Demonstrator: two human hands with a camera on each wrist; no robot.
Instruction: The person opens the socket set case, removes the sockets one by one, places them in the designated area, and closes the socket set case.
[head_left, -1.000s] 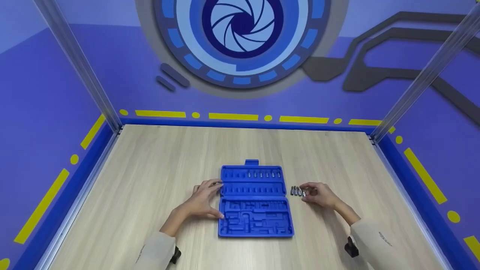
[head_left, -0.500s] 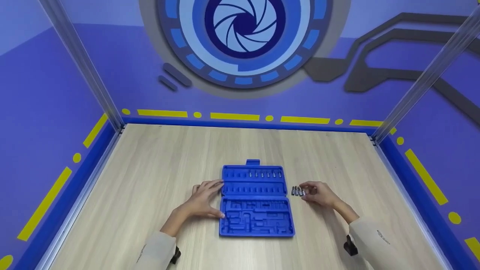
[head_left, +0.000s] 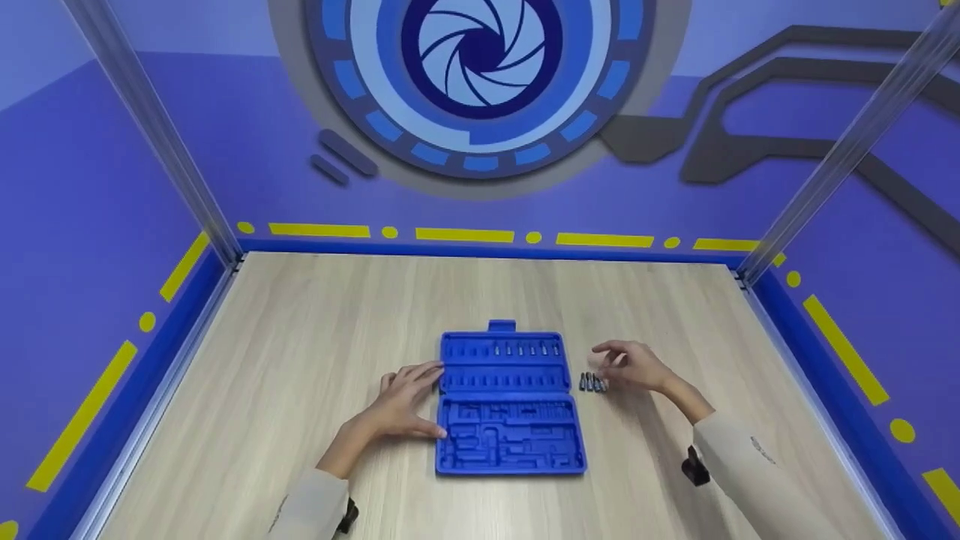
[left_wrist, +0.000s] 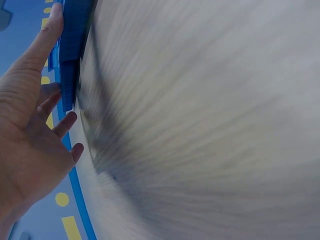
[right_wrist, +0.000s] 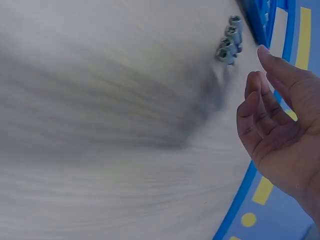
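With the left hand [head_left: 401, 405] spread against the blue tool case [head_left: 517, 444], the empty, loosely curled right hand [head_left: 637, 367] should pinch the metal sockets [right_wrist: 232, 33] near its fingertips singly.

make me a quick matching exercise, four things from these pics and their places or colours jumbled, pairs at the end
1. left grip
2. right grip
3. case
4. loose bits

A. silvery, in a row
B. blue, lying open
C. at the case's left edge
D. right of the case, above the table

Pairs: 1-C, 2-D, 3-B, 4-A
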